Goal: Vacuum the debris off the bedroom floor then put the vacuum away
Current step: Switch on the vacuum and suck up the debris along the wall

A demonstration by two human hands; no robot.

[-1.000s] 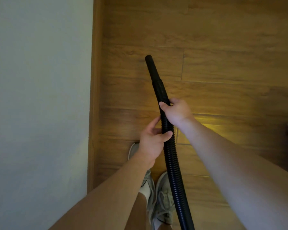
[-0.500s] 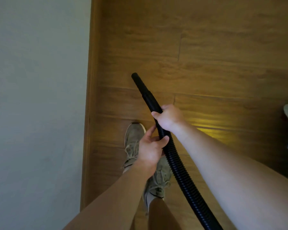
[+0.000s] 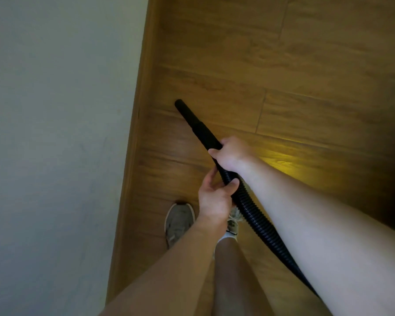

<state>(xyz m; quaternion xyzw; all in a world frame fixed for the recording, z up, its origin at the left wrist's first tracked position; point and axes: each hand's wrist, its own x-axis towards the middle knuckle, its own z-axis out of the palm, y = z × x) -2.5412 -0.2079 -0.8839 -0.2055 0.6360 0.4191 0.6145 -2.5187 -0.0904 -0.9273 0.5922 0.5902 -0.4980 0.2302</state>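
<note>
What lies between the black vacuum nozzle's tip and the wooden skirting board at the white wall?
Head view: only bare brown wooden floor separates the nozzle tip from the skirting board.

Here we are in a room of a home, right at its edge. A plain pale wall (image 3: 55,110) fills the left of the frame, with a wooden skirting board (image 3: 132,179) running beside it. Wood-plank floor (image 3: 306,65) spreads across the right. A ribbed black vacuum hose (image 3: 255,213) crosses the middle.
</note>
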